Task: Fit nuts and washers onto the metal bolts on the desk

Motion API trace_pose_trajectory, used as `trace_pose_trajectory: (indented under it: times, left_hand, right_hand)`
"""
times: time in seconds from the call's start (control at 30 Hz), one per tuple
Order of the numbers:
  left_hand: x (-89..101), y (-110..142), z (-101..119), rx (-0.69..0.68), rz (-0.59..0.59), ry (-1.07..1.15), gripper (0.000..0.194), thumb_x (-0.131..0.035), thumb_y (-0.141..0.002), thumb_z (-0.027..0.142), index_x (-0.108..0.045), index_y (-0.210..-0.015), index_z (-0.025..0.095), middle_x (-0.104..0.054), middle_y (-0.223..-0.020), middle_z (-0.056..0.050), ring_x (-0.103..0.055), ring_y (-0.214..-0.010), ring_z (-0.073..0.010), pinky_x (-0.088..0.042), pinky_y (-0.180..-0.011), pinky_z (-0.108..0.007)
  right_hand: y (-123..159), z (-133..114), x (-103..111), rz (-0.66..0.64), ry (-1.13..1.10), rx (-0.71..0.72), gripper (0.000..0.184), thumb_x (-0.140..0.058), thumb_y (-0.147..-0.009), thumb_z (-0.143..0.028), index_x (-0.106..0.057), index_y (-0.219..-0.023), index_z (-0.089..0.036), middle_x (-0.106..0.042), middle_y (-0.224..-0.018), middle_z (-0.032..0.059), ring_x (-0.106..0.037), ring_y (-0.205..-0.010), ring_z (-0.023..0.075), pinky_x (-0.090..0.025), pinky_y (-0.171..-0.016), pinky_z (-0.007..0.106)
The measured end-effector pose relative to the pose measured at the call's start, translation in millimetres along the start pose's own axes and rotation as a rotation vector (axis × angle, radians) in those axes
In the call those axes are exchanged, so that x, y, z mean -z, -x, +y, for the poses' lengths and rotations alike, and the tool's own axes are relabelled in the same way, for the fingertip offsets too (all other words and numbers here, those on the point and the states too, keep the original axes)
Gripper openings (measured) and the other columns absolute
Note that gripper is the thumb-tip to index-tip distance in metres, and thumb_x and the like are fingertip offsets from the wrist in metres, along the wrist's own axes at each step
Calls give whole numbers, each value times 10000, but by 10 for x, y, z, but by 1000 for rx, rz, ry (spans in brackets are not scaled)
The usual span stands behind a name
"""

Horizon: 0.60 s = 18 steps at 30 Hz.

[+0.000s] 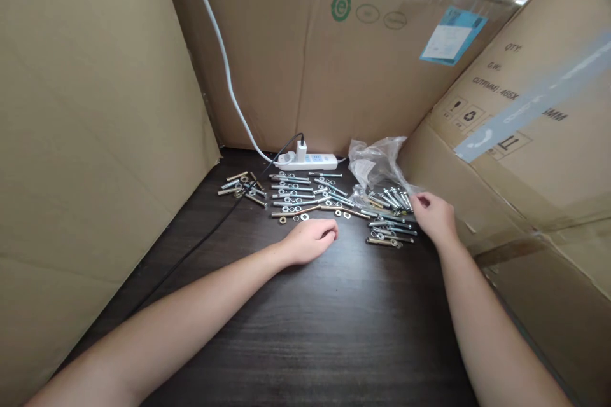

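Curls right hand (435, 217), with grip impossible to tell, just right of heaped silvery and brassy bolts (393, 198); holds left hand (311, 240) loosely parted.

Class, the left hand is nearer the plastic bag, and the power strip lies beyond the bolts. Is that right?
Wrong hand: the head view shows the right hand nearer the plastic bag. The power strip does lie beyond the bolts.

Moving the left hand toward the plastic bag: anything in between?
Yes. Loose bolts and washers lie between the left hand and the bag. They lie low, so a raised hand would probably clear them.
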State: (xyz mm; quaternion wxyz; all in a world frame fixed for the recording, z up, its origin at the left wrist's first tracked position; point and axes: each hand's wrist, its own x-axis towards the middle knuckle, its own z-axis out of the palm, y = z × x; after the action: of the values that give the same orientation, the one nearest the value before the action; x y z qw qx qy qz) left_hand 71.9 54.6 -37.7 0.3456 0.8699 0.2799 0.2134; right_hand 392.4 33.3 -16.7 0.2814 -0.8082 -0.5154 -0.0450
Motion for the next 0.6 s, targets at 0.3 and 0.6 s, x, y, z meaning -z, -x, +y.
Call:
trace_pose_trajectory:
  times: [0.3,0.6]
  left_hand:
    - [-4,0,0,-4,1,-10,194,-405,-861,182,-596,-830,201,-645,-818,15,-566,-753,-139,-406,-692,-229]
    - [1,-7,-3,-26,-13,-54,189,-412,-862,180,-596,-823,198,-651,-816,9,-573,-757,-143,-402,-688,-239]
  right_hand:
    - [502,-53,340,-295,-56,104,268,-513,-728,-376,-689,-808,-191,-668,-695,38,-596,-634,188,-420,-601,279]
    - [592,158,191,-451,18,147,232,-503,-677,-288,-677,-802,-200,-621,-728,41,-554,-607,181,-427,-605,300]
